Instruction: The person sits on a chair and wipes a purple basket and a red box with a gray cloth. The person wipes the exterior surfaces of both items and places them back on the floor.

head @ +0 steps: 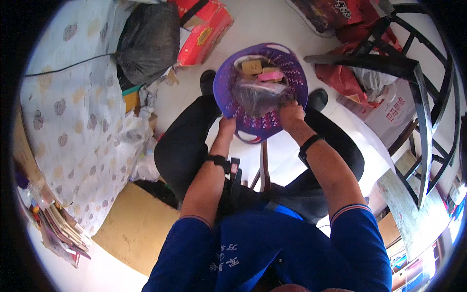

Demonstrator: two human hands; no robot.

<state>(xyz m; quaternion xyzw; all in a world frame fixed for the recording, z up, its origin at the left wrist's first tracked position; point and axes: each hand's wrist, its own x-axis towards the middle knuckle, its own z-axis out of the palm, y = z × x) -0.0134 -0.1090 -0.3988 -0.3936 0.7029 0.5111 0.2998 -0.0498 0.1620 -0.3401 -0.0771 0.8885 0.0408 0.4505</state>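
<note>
A purple perforated plastic basket with handle cutouts is held before me, between my knees. My left hand grips its near-left rim. Over the right side of the basket, my right hand has its fingers curled at the edge of a see-through plastic bag; blur partly hides the grip. Tan blocks and a pink block lie at the bag's far end, inside the basket.
A black plastic bag and a red carton stand far left. Patterned cloth covers a surface at left, beside a wooden board. To the right are a black metal frame, a red bag and a printed white carton.
</note>
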